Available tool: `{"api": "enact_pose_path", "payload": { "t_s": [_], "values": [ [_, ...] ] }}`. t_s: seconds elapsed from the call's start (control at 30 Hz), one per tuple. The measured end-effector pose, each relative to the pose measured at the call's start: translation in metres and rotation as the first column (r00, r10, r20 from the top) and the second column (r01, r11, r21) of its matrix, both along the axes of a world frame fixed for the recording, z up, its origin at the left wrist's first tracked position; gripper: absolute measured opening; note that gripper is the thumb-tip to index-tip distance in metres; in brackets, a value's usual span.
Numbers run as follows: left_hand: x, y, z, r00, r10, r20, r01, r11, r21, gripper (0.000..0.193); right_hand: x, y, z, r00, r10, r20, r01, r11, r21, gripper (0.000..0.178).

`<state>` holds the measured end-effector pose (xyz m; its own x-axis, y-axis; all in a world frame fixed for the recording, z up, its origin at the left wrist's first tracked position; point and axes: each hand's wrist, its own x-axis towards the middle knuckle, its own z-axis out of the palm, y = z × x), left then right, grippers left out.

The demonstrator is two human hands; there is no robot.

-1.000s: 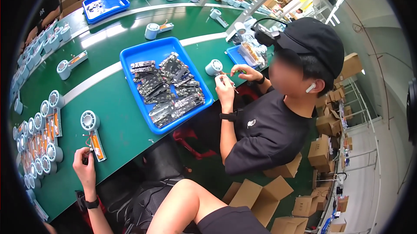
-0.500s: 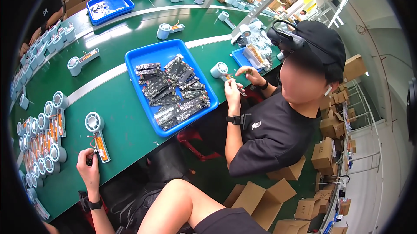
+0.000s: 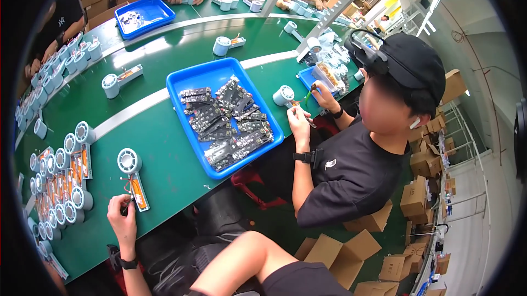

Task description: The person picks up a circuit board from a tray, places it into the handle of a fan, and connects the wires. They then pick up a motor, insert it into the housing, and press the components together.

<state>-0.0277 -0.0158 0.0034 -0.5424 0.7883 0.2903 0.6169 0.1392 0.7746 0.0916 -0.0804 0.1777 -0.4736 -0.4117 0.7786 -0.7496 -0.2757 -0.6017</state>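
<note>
At the table's near left edge, my left hand (image 3: 122, 218) is closed, thumb and fingertips pinched together. A small dark piece (image 3: 129, 205) shows between the fingertips, too covered to name. Touching or very close to this hand lies a handheld fan half (image 3: 129, 161), with a round pale blue head and an open handle holding an orange strip. Thin red wires (image 3: 128, 183) run beside the handle near my fingertips. A bare bent limb, apparently my right arm (image 3: 250, 255), shows at the lower edge, but the right hand is out of view.
A blue tray (image 3: 178, 123) of dark circuit boards (image 3: 219, 112) stands right of the fan. Rows of similar fans (image 3: 60, 186) crowd the left. At right, a co-worker (image 3: 357, 180) holds a fan part and a slim green tool (image 3: 310, 94). Cardboard boxes (image 3: 346, 255) stand below.
The view has shifted slightly, so everything sits a little lower and farther right. My left hand keeps its pinch beside the fan. A green tool now shows in the co-worker's hand.
</note>
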Motion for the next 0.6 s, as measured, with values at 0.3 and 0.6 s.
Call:
{"api": "enact_pose_path", "payload": {
  "t_s": [0.3,0.6],
  "values": [
    [-0.001,0.000,-0.004,1.000,0.020,-0.004,-0.020,1.000,0.000,0.013,0.163,0.160,-0.117,-0.119,-0.697,0.707,0.818,0.334,0.468,0.016],
    [-0.004,-0.001,0.003,0.999,0.036,-0.014,-0.036,0.999,-0.009,0.013,0.255,0.143,-0.256,-0.741,-0.582,0.335,0.424,-0.019,0.905,0.034]
  ]
}}
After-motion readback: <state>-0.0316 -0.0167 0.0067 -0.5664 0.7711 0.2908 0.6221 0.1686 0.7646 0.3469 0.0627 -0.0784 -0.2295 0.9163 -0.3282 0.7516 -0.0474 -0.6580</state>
